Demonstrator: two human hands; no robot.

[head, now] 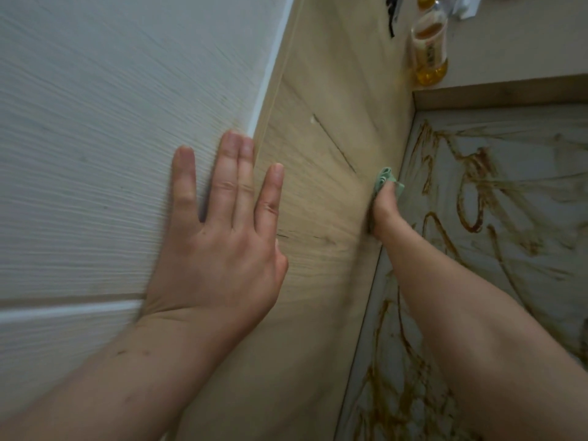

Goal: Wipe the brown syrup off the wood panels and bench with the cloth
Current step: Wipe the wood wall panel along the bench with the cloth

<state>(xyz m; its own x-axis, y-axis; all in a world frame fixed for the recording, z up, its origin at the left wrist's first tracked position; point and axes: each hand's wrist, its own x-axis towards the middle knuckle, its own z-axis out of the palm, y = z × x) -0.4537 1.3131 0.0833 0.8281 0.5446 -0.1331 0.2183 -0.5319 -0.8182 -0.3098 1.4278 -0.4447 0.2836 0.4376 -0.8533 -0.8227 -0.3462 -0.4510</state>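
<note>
My left hand [219,230] lies flat, fingers spread, across the seam between the pale whitewashed panel [95,138] and the light oak panel [321,148]. My right hand [383,211] holds a small green cloth [386,178] against the oak panel's lower edge, where it meets the bench; most of the cloth and the fingers are hidden behind the hand. The bench [534,173] at the right is grey-white and covered with smeared brown syrup trails [474,192]. More syrup [391,396] streaks the bench near my right forearm.
A clear bottle of amber liquid [429,49] stands at the top, beside the oak panel on a beige ledge [515,39]. A wooden strip [499,95] borders the bench's far side. Crumpled white wrapping [464,7] lies at the top right.
</note>
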